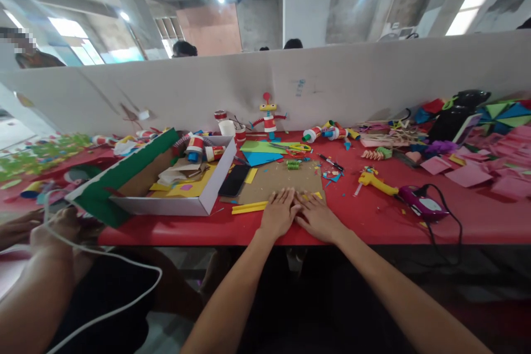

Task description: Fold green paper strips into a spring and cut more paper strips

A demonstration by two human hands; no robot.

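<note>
Side by side, my left hand (279, 214) and my right hand (318, 217) lie palm down near the table's front edge, fingers stretched out and thumbs close together. Both press on a folded yellow paper strip (249, 208), whose ends show on either side; its middle is hidden beneath them. Under the strip is a brown cardboard sheet (265, 181) dotted with paper scraps. A green paper spring (292, 165) sits on the cardboard just beyond my fingers. Blue paper (261, 159) and yellow-handled scissors (299, 147) lie farther back.
At left stands an open box (161, 206) holding cups and paper, with a black phone (234, 181) beside it. A glue gun (375, 181) and a purple corded device (423, 203) lie right. A paper-cup robot figure (269, 123) stands behind. Another person's hand (56, 228) works at far left.
</note>
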